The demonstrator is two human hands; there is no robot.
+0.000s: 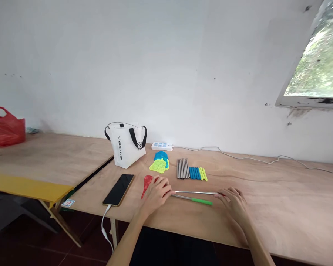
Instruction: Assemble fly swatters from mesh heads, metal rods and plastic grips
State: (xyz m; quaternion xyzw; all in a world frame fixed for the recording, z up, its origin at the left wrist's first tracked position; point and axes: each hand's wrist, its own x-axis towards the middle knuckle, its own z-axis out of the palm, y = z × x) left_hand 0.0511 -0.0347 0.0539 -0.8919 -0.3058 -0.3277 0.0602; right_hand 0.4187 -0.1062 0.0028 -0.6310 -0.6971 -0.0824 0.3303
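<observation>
My left hand (158, 192) is closed around one end of a thin metal rod (194, 192), beside a red mesh fly swatter head (147, 181) that shows partly from behind the hand. The join between head and rod is hidden by my fingers. At the rod's other end, my right hand (233, 201) grips it, and a bit of red shows under the fingers. Just in front lies a second rod with a green handle (202, 201), its far end hidden near my left hand.
Blue and yellow mesh heads (158, 166) lie behind, left of a row of grey metal tubes (183, 169), blue grips (194, 173) and yellow grips (203, 173). A phone (118, 189) with a white cable, a white bag (129, 146) and a power strip (162, 146) are nearby.
</observation>
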